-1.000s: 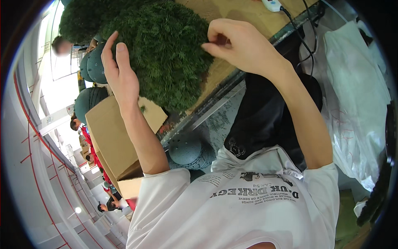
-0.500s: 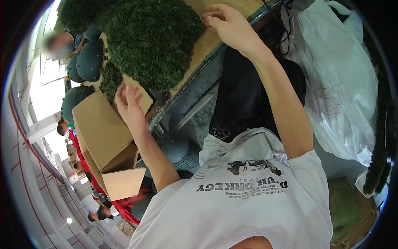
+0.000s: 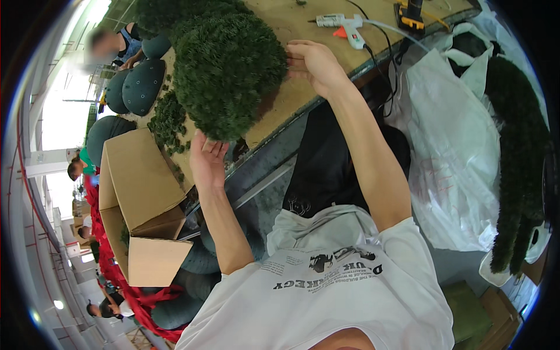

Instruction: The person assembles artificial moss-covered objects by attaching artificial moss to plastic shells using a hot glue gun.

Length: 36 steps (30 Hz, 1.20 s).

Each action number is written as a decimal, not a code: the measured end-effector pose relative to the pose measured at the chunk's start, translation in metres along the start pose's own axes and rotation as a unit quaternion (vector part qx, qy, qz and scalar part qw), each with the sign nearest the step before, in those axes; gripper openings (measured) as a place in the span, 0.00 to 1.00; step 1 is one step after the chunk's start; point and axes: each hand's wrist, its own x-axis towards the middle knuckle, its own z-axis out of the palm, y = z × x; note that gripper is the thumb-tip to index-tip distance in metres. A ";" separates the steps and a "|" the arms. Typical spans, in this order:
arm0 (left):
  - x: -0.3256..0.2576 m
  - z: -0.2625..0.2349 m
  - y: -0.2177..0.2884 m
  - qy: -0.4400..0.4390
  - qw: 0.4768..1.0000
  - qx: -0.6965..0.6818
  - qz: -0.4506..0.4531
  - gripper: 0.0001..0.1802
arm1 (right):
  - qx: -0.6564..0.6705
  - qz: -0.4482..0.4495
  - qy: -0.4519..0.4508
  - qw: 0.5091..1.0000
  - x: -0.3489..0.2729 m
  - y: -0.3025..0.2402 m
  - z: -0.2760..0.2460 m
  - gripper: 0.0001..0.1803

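Observation:
A large dense ball of artificial greenery (image 3: 227,70) rests on the worktable. My left hand (image 3: 209,160) is at its near lower edge, palm up, with outstretched fingers reaching to the foliage. On the opposite side, my right hand (image 3: 315,65) has its fingers extended and slightly curved, the tips at the ball's right edge. Neither hand is wrapped round it; whether they bear any weight I cannot tell. Loose green sprigs (image 3: 168,123) lie left of the ball.
A white glue gun (image 3: 350,29) and a yellow-black power tool (image 3: 410,16) lie at the far right. An open cardboard box (image 3: 140,181) stands left, near dark green domes (image 3: 143,86). White plastic bags (image 3: 452,134) sit right. Other people are at the left.
Both hands have come to the sides of the ball, my left from beside the box. The view has shifted, bringing the glue gun and power tool into sight.

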 end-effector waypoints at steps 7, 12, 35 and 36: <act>0.005 0.021 0.047 -0.113 0.921 -0.371 0.028 0.42 | 0.047 -0.087 -0.087 0.991 -0.001 -0.036 0.031 0.29; 0.026 0.039 0.070 -0.169 0.854 -0.491 0.022 0.47 | 0.117 -0.160 -0.170 0.965 0.007 -0.051 0.045 0.32; 0.036 0.048 0.082 -0.198 0.837 -0.508 0.048 0.43 | -0.140 -0.287 0.039 0.947 0.062 -0.060 0.079 0.18; 0.035 0.049 0.080 -0.209 0.833 -0.510 0.046 0.43 | -0.127 -0.286 0.057 0.948 0.067 -0.058 0.074 0.15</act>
